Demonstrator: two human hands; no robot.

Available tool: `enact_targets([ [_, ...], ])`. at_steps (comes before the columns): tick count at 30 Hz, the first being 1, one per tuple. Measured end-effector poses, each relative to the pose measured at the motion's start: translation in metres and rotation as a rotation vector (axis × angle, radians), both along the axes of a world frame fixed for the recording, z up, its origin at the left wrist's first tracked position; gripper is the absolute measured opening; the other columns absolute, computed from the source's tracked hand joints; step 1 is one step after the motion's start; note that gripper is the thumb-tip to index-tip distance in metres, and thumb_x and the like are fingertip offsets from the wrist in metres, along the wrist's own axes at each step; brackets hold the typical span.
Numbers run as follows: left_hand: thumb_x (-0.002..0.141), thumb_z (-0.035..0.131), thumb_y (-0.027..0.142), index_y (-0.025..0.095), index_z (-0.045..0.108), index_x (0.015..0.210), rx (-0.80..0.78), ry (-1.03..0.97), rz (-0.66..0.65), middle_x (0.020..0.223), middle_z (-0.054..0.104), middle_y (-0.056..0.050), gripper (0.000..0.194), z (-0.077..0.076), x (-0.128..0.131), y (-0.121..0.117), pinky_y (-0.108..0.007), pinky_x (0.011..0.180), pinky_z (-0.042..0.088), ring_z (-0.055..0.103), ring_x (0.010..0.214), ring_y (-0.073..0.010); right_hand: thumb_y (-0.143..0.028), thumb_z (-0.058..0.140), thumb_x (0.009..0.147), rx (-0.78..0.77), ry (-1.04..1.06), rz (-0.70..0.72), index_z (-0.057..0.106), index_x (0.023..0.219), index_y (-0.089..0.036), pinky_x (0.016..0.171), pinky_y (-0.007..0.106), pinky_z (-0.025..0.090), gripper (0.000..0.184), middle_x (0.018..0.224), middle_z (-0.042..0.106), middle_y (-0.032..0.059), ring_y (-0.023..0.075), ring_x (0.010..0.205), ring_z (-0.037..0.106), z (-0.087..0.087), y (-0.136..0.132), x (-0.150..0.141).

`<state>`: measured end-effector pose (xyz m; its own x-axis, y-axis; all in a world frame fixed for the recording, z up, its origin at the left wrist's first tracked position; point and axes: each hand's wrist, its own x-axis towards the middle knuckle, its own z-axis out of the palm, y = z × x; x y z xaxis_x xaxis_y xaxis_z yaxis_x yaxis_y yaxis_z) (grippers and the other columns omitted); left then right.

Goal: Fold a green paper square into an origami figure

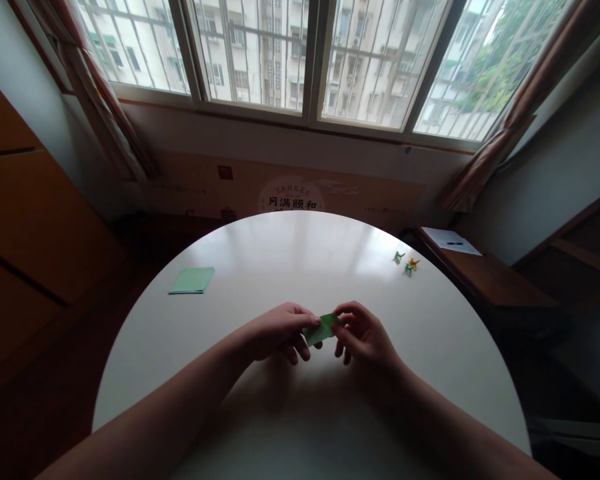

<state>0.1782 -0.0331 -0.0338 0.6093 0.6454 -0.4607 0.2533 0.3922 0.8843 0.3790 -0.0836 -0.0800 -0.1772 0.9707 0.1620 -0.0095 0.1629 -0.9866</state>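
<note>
A small piece of folded green paper (324, 329) is held up between my two hands, above the near middle of the white table. My left hand (286, 331) pinches its left end, thumb on top and the other fingers curled beneath. At the upper right end, the thumb and index finger of my right hand (363, 335) grip the same paper, with the remaining fingers bent below. Part of the paper's edges is covered by my fingers, so its exact folds are hard to make out.
On the round white table (300, 267), a stack of light green paper sheets (192, 280) lies at the left. Several small folded paper figures (409, 269), green and orange-yellow, stand at the right. Beyond the table's right edge, a brown desk (473, 273) carries white paper (447, 240).
</note>
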Motion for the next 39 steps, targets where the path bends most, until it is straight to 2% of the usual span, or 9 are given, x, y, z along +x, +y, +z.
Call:
enact_targets([
  [10, 0.081, 0.065, 0.045, 0.014, 0.069, 0.084, -0.029, -0.026, -0.055, 0.075, 0.07, -0.005, 0.032, 0.006, -0.004, 0.001, -0.019, 0.039, 0.047, 0.064, 0.051, -0.0135, -0.038, 0.07, 0.089, 0.105, -0.113, 0.043, 0.069, 0.097, -0.021, 0.042, 0.024, 0.051, 0.018, 0.071, 0.067, 0.0022, 0.015, 0.051, 0.065, 0.008, -0.013, -0.001],
  [16, 0.081, 0.069, 0.05, 0.015, 0.07, 0.086, 0.02, -0.023, -0.072, 0.078, 0.071, -0.005, 0.036, 0.004, -0.008, 0.003, -0.018, 0.039, 0.047, 0.065, 0.054, -0.013, -0.033, 0.074, 0.087, 0.157, -0.097, 0.055, 0.073, 0.098, -0.02, 0.045, 0.024, 0.053, 0.017, 0.074, 0.071, 0.0034, 0.0145, 0.051, 0.066, 0.001, -0.009, -0.001],
  [21, 0.08, 0.071, 0.041, 0.016, 0.071, 0.083, 0.046, -0.012, -0.089, 0.08, 0.071, -0.004, 0.025, 0.005, -0.009, 0.003, -0.017, 0.042, 0.048, 0.067, 0.059, -0.0133, -0.03, 0.076, 0.085, 0.166, -0.086, 0.091, 0.074, 0.098, -0.019, 0.047, 0.023, 0.054, 0.017, 0.077, 0.072, 0.0042, 0.014, 0.054, 0.067, -0.001, -0.007, 0.002],
  [28, 0.082, 0.069, 0.039, 0.015, 0.071, 0.085, 0.097, 0.009, -0.076, 0.082, 0.071, -0.004, 0.024, 0.011, -0.008, 0.0, -0.016, 0.044, 0.047, 0.066, 0.061, -0.0124, -0.04, 0.07, 0.09, 0.002, 0.081, 0.141, 0.068, 0.106, -0.02, 0.042, 0.02, 0.052, 0.025, 0.084, 0.069, 0.0034, 0.0131, 0.058, 0.067, 0.004, -0.008, 0.002],
  [33, 0.079, 0.071, 0.037, 0.014, 0.071, 0.084, 0.132, 0.037, -0.075, 0.079, 0.07, -0.005, 0.023, 0.011, -0.007, 0.0, -0.017, 0.045, 0.048, 0.064, 0.065, -0.014, -0.04, 0.074, 0.087, -0.175, 0.134, 0.172, 0.061, 0.097, -0.019, 0.038, 0.019, 0.051, 0.027, 0.078, 0.068, 0.0004, 0.0136, 0.054, 0.066, 0.007, -0.009, -0.001],
  [39, 0.077, 0.07, 0.037, 0.014, 0.07, 0.082, 0.172, 0.077, -0.082, 0.077, 0.067, -0.004, 0.023, 0.01, -0.005, 0.0, -0.02, 0.046, 0.048, 0.06, 0.066, -0.0142, -0.039, 0.08, 0.081, -0.272, 0.153, 0.161, 0.059, 0.096, -0.019, 0.036, 0.018, 0.051, 0.033, 0.075, 0.069, -0.0002, 0.0135, 0.052, 0.065, 0.007, -0.007, -0.002],
])
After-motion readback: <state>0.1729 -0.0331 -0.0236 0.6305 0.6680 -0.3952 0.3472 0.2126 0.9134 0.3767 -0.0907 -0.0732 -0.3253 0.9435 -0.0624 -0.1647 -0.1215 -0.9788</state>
